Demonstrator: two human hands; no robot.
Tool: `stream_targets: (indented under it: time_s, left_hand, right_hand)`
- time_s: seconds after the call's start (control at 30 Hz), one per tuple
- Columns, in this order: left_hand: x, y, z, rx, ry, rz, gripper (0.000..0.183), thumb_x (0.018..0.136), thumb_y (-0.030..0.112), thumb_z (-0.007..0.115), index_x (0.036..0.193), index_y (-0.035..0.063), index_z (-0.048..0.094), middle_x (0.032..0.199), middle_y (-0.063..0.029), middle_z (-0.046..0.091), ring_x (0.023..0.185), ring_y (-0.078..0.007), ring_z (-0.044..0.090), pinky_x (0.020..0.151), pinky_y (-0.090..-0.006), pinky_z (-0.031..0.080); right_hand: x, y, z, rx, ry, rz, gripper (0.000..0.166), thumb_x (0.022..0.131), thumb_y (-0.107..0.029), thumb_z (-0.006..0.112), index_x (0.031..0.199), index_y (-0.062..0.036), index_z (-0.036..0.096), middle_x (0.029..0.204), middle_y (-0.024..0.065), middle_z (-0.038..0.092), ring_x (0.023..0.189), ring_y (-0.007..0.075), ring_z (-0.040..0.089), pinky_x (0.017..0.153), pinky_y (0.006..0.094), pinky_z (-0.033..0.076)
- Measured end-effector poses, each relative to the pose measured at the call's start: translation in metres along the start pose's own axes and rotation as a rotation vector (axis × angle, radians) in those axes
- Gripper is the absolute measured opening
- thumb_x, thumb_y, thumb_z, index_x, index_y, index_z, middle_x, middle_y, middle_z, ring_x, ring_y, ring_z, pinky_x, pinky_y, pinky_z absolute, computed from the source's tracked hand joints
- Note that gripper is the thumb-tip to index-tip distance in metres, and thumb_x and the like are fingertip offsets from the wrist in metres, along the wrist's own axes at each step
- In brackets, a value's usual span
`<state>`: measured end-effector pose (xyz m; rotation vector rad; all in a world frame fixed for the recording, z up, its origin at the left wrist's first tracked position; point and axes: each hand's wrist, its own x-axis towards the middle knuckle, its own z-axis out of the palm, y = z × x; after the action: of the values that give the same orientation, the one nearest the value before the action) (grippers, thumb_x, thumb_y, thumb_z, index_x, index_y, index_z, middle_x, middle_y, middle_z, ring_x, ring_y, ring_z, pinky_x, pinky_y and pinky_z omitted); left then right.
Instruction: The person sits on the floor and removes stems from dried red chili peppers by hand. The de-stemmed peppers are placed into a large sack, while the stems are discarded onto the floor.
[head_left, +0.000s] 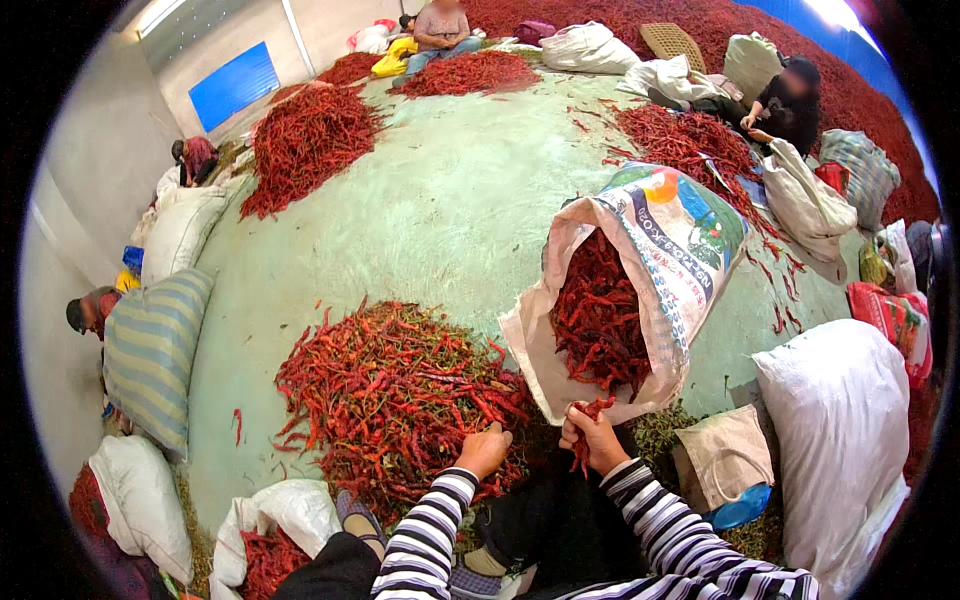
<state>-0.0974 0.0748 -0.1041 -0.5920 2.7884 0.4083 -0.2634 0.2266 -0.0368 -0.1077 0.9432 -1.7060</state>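
Observation:
A heap of dried red chili peppers, many with pale green stems, lies on the floor in front of me. My left hand is over its near right edge, fingers curled; whether a chili is between them is hidden. In my right hand is a small bunch of red chilies, gripped at the mouth of a printed woven sack. This sack lies on its side, mouth towards me, with destemmed-looking chilies inside.
Dry stems and a beige cloth bag lie to my right, beside a full white sack. An open white sack of chilies stands by my left foot. Other people sit at chili piles around the pale green floor.

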Motion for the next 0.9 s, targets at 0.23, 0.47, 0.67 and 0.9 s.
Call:
stream_targets:
  time_s: [0.23,0.47,0.67,0.9]
  left_hand:
    - [-0.035,-0.008,-0.074,-0.808,0.821,-0.070,0.017,0.085,0.012,0.058,0.101,0.0050,0.059,0.088,-0.0101,0.059,0.081,-0.0243,0.058,0.073,-0.0342,0.047]
    - [-0.075,-0.009,-0.079,-1.658,0.763,-0.309,0.015,0.092,0.020,0.053,0.090,0.0059,0.055,0.073,-0.0009,0.052,0.061,-0.0092,0.048,0.055,-0.0278,0.042]
    - [-0.083,0.013,-0.065,-1.866,0.784,-0.213,0.014,0.089,0.017,0.057,0.098,0.0060,0.058,0.082,0.0019,0.056,0.072,-0.0066,0.052,0.063,-0.0230,0.044]
    - [-0.079,0.057,-0.066,-1.581,0.727,-0.099,0.014,0.089,0.009,0.056,0.100,0.0021,0.057,0.090,-0.0009,0.058,0.083,-0.0085,0.055,0.075,-0.0240,0.045]
  right_hand:
    - [-0.003,-0.001,-0.004,-0.181,0.015,-0.001,0.014,0.087,-0.011,0.056,0.077,-0.0065,0.047,0.062,0.0007,0.042,0.054,0.0119,0.041,0.050,0.0283,0.037]
    - [0.000,0.011,-0.013,-0.299,-0.027,-0.067,0.010,0.088,-0.015,0.055,0.088,-0.0056,0.052,0.071,0.0029,0.052,0.054,0.0113,0.048,0.051,0.0257,0.043]
    - [-0.029,0.009,0.034,-0.384,-0.018,-0.091,0.012,0.090,-0.009,0.051,0.095,0.0003,0.058,0.077,0.0046,0.058,0.054,0.0088,0.046,0.048,0.0235,0.039]
    - [-0.038,0.023,0.075,-0.803,-0.184,-0.047,0.015,0.087,-0.016,0.060,0.095,-0.0028,0.061,0.068,-0.0040,0.053,0.055,0.0044,0.048,0.050,0.0204,0.039]
